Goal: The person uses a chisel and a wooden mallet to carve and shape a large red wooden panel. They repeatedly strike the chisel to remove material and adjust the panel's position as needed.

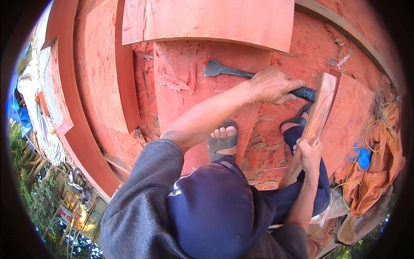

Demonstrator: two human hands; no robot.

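Note:
My left hand [272, 86] is wrapped round a chisel [230, 71], its thumb stretched along the dark handle [304, 93]. The chisel's flared metal blade points left, over a reddish wood board [189, 112] with torn splinters [177, 82] on it. In my closed right hand [310, 154] is a long, thick wooden club [323, 101], slanting up and away from my leg. The club's upper part is at the butt end of the chisel handle; whether they touch, I cannot tell.
A wide curved wood piece [207, 21] lies across the board's far end. More cut wood pieces [103, 69] stand at the left. My sandaled foot [223, 140] rests on the board. An orange sheet [377, 159] with yellow cord lies at the right, by a blue scrap [363, 157].

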